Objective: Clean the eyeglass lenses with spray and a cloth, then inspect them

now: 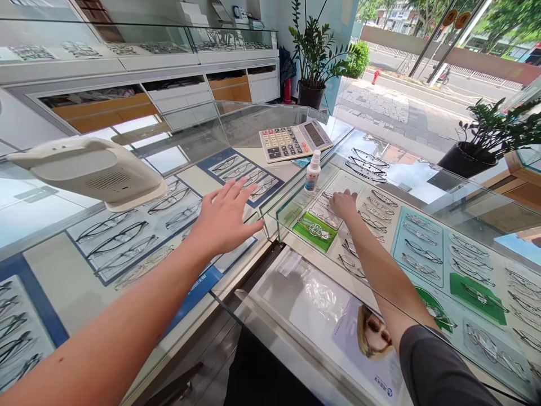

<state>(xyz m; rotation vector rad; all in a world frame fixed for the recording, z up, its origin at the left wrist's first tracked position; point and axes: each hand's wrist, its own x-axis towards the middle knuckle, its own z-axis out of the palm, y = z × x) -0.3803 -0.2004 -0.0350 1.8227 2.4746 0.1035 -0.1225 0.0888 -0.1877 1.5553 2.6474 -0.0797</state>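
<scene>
Two bare hands over glass counters, a bottle between them.
Left of centre, the left hand (226, 217) spreads wide, palm down, holding nothing, near the glass edge (270, 221); open room separates it from the upright white bottle (313, 173). Just right of the bottle, the right hand (344, 203) curls, fingertips hidden, grip unclear; its sleeve (439, 361) is cut off lower right.
</scene>
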